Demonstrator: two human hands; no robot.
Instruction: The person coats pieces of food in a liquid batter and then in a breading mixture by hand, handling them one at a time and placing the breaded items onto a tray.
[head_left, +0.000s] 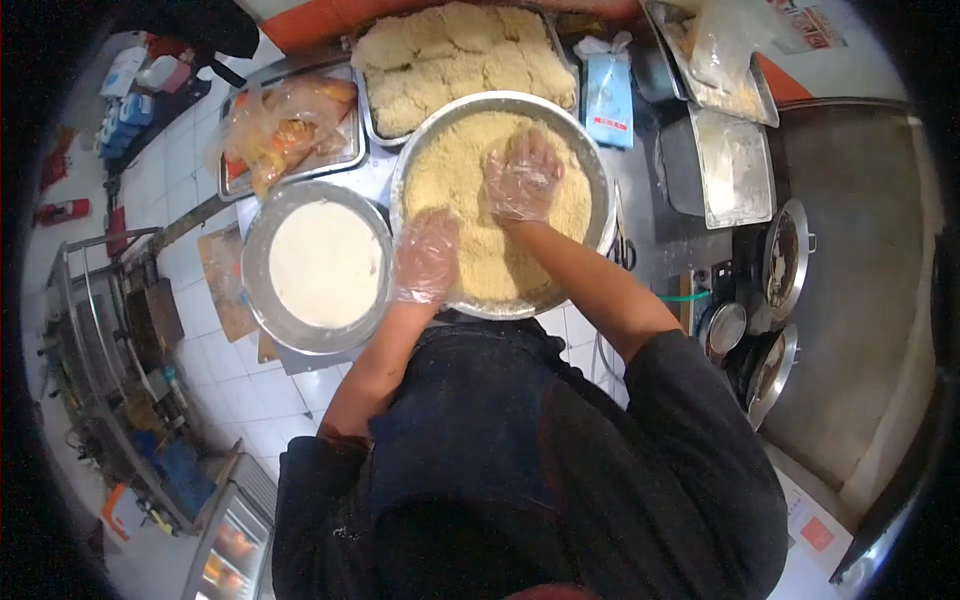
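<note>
Clear plastic gloves cover both my hands. My right hand (526, 176) lies palm down on yellow breadcrumbs (499, 262) in a large round metal basin (602, 202). Its fingers are slightly apart, and the crumbs dip around it. At the basin's left side my left hand (427, 255) rests with its back up and its fingertips over the crumbs. Whatever is under either palm is hidden. Left of that hand stands a metal bowl (259, 300) of thick white batter (324, 262).
Behind the basin, a tray (375, 133) is heaped with crumb-coated pieces (465, 56). A tray (352, 161) at left bears a plastic bag of food (289, 124). Scissors (622, 244) and a blue packet (607, 97) lie right. Beyond are metal pans (731, 176) and round pots (787, 259).
</note>
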